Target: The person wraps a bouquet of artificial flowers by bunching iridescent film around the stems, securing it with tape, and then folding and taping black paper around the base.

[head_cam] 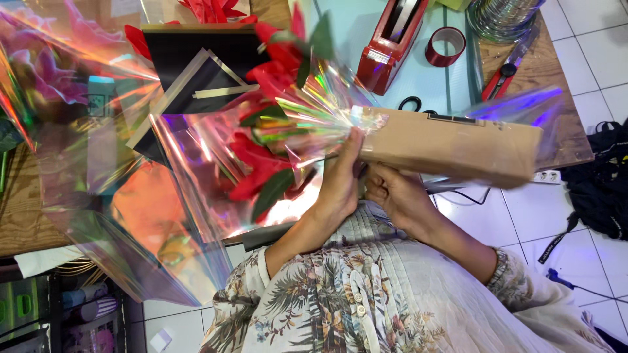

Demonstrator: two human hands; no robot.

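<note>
A bouquet of red flowers (261, 163) with green leaves lies sideways in front of me, wrapped in iridescent clear film (196, 163). Its stem end is covered by a brown paper sleeve (451, 147) that points right, with film sticking out past it. My left hand (340, 183) grips the gathered neck of the film, just where the sleeve begins. My right hand (392, 193) holds the sleeve from underneath, close beside the left hand. Both arms wear floral-print sleeves.
On the worktop behind stand a red tape dispenser (389, 46), a red tape roll (446, 46), black-handled scissors (411, 103), red-handled cutters (500, 75), a coil of silvery wire (500, 16) and black sheets (196, 65). Pink flowers (46, 72) in film lie left. A white power strip (546, 176) and black bag (602, 176) sit on the tiled floor.
</note>
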